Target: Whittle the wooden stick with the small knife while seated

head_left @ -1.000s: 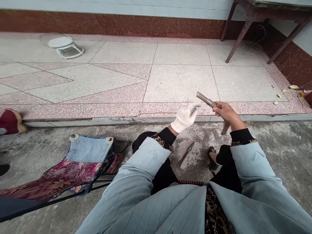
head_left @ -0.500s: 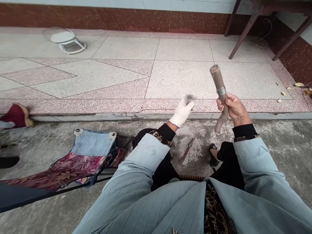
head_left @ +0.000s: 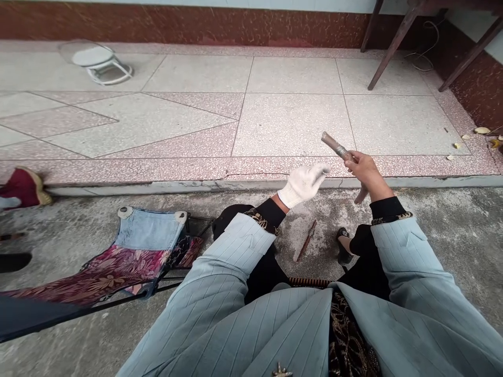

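My right hand (head_left: 360,170), bare, grips a brownish wooden handle (head_left: 334,145) with a metal ring near its far end; the handle points up and to the left, and its lower end sticks out below my fist. My left hand (head_left: 304,183) wears a white knitted glove and is held just left of the handle, fingers stretched toward it and holding nothing. On the concrete ground between my knees lies a thin rusty blade-like tool (head_left: 306,241). My pale blue striped sleeves fill the lower part of the view.
A folding stool (head_left: 133,256) with denim and floral fabric lies at my left. A step edge (head_left: 157,187) leads up to a terrazzo floor. A small white stand (head_left: 98,62) sits far left, wooden table legs (head_left: 396,39) far right, a red shoe (head_left: 23,187) at left.
The handle stood upright half a second ago and has swung back down to point left. My gloved left hand went from curled to stretched out toward it.
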Demonstrator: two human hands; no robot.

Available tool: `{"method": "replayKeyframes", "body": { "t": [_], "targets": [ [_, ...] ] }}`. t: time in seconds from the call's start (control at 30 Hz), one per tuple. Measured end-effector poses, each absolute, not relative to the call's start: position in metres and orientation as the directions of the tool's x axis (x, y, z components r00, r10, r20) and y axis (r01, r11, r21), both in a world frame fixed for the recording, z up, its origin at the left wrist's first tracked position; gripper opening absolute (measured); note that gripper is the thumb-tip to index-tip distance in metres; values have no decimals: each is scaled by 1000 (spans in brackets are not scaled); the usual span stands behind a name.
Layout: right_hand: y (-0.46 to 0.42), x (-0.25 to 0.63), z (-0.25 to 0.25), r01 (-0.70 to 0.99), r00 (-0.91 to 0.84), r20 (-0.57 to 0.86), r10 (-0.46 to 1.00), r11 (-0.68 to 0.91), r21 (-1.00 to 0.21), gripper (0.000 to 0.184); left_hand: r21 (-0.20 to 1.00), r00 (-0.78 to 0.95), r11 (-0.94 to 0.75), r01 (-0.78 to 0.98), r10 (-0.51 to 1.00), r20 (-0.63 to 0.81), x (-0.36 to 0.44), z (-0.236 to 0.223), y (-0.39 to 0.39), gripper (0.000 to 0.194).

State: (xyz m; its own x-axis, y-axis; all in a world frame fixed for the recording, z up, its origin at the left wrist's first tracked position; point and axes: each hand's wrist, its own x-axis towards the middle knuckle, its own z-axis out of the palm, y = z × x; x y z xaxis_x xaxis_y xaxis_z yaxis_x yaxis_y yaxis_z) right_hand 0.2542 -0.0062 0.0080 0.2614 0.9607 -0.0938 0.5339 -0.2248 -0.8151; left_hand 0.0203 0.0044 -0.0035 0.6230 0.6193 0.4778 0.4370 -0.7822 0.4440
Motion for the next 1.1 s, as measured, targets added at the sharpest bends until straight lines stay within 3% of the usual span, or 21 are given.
{"method": "replayKeyframes", "body": {
  "t": [0.07, 0.17, 0.27, 0.33, 0.4, 0.47, 0.5, 0.57, 0.63, 0.7, 0.77, 0.87, 0.97, 1.1],
  "targets": [
    [-6, 252, 8, 731, 216, -96, 972, -226, -644, 37, 352, 667, -834, 424, 551, 502, 21, -8, 5, 25],
    [-8, 249, 11, 879, 166, -168, 972, -223, -423, 30, 302, 699, -858, 417, 514, 497, 20, -11, 7, 25],
    [-11, 247, 12, 931, 18, -364, 931, -149, -334, 20, 351, 703, -839, 416, 541, 461, 19, -10, 6, 25],
    [-15, 248, 15, 904, -193, -556, 808, -74, -422, 18, 464, 682, -780, 421, 609, 404, 18, -5, 6, 25],
    [-22, 249, 21, 792, -463, -649, 604, -47, -609, 27, 627, 635, -663, 410, 701, 325, 17, 2, 7, 24],
    [-29, 253, 31, 601, -677, -562, 475, -84, -795, 43, 788, 578, -503, 354, 780, 238, 17, 8, 9, 22],
    [-32, 255, 36, 491, -736, -473, 485, -99, -866, 51, 853, 554, -420, 310, 809, 197, 17, 10, 11, 22],
    [-36, 259, 45, 213, -667, -232, 708, -118, -970, 51, 939, 509, -274, 206, 850, 136, 19, 11, 14, 22],
    [-35, 262, 49, -19, -397, -26, 918, -36, -999, 43, 978, 461, -180, 108, 880, 111, 21, 10, 16, 23],
    [-31, 263, 49, -107, -126, 49, 991, 35, -994, 39, 986, 392, -157, 61, 912, 121, 23, 8, 17, 25],
    [-26, 261, 45, -116, 30, 22, 999, 25, -993, 39, 975, 329, -201, 96, 931, 160, 23, 6, 16, 25],
    [-20, 259, 39, -134, 127, -53, 991, -35, -990, 37, 901, 308, -337, 271, 918, 251, 21, 6, 14, 25],
    [-16, 257, 32, -105, 177, -120, 977, -102, -989, 33, 752, 400, -503, 426, 850, 342, 20, 3, 8, 27],
    [-12, 253, 22, 96, 223, -152, 963, -177, -980, 23, 496, 565, -757, 424, 650, 509, 21, -3, 0, 26]
  ]
}}
